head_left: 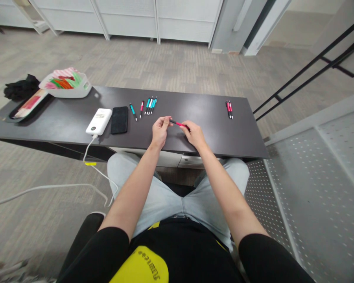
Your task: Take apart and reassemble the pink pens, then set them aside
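A red pen (pixel 179 124) is held between both hands just above the dark table (pixel 200 145). My left hand (pixel 160 131) pinches its black tip end with curled fingers. My right hand (pixel 195 134) closes around the other end. Several teal and red pens (pixel 147 106) lie in a loose row behind my left hand. Two red pens (pixel 229 109) lie together at the far right of the table.
A black phone (pixel 119 120) and a white power bank (pixel 99 121) with a trailing cable lie left of the pens. A white basket with colourful contents (pixel 66 83), a tray (pixel 26 106) and a black cloth (pixel 20 87) sit at the far left. Metal railing stands to the right.
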A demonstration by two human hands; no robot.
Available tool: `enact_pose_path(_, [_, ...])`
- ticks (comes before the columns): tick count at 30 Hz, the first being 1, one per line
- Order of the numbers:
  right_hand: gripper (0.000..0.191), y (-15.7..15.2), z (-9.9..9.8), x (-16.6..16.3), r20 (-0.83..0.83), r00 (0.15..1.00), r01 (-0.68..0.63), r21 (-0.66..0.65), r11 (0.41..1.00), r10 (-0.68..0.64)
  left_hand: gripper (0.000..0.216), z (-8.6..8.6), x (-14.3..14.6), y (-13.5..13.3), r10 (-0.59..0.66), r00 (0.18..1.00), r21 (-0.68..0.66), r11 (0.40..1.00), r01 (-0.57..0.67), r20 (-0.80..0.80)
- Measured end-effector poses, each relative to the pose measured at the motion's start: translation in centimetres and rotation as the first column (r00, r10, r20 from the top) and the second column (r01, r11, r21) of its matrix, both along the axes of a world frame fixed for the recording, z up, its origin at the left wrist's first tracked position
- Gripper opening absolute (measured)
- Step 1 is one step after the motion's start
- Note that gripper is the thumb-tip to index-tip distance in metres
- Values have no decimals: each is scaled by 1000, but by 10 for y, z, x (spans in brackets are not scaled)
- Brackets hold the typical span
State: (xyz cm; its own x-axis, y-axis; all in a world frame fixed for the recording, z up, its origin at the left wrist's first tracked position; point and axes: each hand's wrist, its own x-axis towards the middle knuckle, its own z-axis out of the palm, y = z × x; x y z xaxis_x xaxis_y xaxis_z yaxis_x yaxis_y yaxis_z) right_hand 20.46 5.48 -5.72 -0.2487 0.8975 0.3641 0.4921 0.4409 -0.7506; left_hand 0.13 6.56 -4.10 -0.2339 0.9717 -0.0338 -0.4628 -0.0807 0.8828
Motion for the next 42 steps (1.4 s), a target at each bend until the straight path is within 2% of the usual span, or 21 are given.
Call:
enact_pose_path(7, [43,-3,3,-3,-22,999,33,29,999,-32,37,-4,1,0,19,999,27,999,-18,-33])
enact_pose_path(13, [47,-2,7,-2,39,997,66,22,998,-67,37,-8,-1,-2,28,991,73,997,-19,-130])
enact_pose_path(19, [41,-7,12,-4,-1,1000,13,8,1000,-13,45,-11,-1,-2,52,988,96,995,-39,-143])
enact_pose_path(24, [49,-5,15,-4,72,997,27,7,1000,-28,47,-8,-1,-3,48,987,69,997,-38,-154])
enact_pose_path(30, [29,-6,14,-4,21,999,24,-22,999,-24,52,-4,0,-5,27,986,67,998,-16,-162])
enact_pose_path(33, [31,-7,16,-7,20,999,33,-68,997,-32,52,0,0,-7,22,984,56,998,-13,-176])
enact_pose_path(36, [34,-6,18,-8,2,999,47,-57,997,-47,50,4,1,-9,14,983,40,999,-7,-181])
enact_pose_path(42, [30,-8,17,-9,-18,997,79,-102,992,-81,50,6,1,-10,15,979,15,1000,-12,-202])
